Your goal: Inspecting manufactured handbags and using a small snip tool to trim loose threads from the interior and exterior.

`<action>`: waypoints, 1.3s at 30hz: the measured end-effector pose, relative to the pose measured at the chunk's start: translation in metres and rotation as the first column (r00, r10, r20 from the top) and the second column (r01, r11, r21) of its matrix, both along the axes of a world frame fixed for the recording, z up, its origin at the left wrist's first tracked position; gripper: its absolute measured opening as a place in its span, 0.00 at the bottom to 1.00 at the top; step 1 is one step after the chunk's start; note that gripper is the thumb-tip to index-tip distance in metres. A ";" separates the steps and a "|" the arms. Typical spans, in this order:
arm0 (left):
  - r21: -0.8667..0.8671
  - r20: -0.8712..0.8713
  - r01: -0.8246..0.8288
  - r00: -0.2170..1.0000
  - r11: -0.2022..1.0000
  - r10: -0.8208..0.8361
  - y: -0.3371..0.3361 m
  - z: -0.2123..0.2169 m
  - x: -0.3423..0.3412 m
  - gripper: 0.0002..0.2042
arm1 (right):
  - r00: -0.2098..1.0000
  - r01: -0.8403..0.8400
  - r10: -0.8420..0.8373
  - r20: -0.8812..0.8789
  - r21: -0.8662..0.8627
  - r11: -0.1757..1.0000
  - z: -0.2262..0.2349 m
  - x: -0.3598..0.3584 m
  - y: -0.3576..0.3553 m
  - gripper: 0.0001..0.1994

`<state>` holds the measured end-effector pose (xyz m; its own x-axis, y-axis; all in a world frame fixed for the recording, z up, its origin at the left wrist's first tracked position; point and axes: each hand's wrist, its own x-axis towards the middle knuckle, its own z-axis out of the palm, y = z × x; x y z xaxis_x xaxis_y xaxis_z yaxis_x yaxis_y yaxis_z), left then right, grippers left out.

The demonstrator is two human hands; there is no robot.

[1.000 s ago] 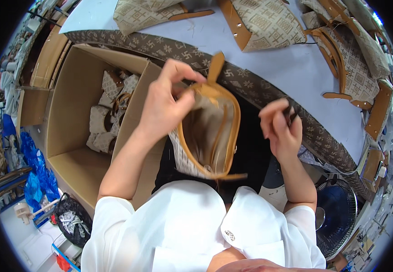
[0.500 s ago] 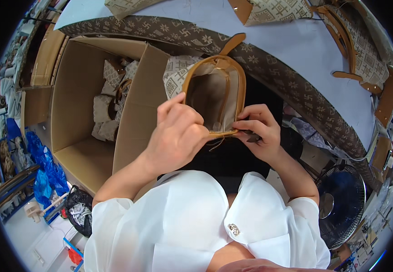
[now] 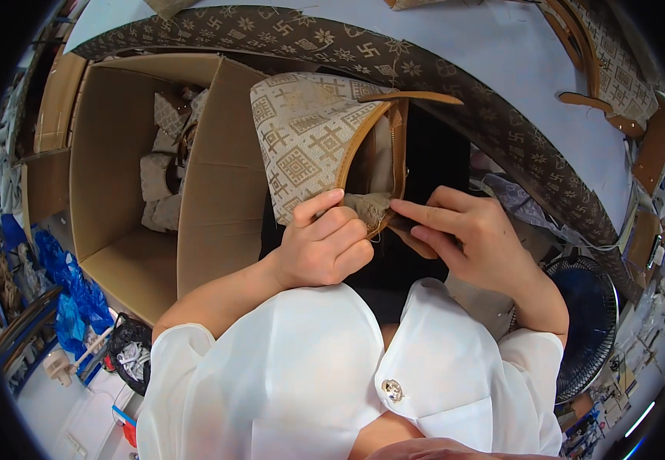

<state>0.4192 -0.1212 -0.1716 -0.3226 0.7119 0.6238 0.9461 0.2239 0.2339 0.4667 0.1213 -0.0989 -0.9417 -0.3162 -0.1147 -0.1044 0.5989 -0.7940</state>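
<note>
Left hand (image 3: 325, 249) clamps the beige patterned woven handbag with tan leather trim (image 3: 313, 146) at its lower edge, held above the lap beside the table (image 3: 455, 46), right hand (image 3: 466, 241) pinching its lining, which could tear if tugged hard.
</note>
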 end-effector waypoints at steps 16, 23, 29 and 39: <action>-0.001 0.037 -0.002 0.999 1.000 0.002 0.002 -0.005 0.004 0.08 | 1.000 -0.005 0.004 0.010 0.125 0.992 -0.002 0.000 -0.009 0.20; 0.003 0.054 -0.002 0.999 1.000 0.001 0.001 -0.007 0.004 0.09 | 0.997 -0.001 0.000 0.081 0.020 1.000 0.006 -0.006 -0.001 0.20; 0.003 0.063 0.009 0.998 1.000 -0.009 0.002 -0.007 0.003 0.08 | 0.998 -0.053 0.047 0.046 0.137 0.989 0.005 -0.002 -0.009 0.20; 0.002 0.064 0.022 0.998 1.000 -0.022 0.002 -0.009 0.003 0.08 | 0.999 -0.013 0.006 0.039 0.184 0.983 0.001 0.000 -0.012 0.21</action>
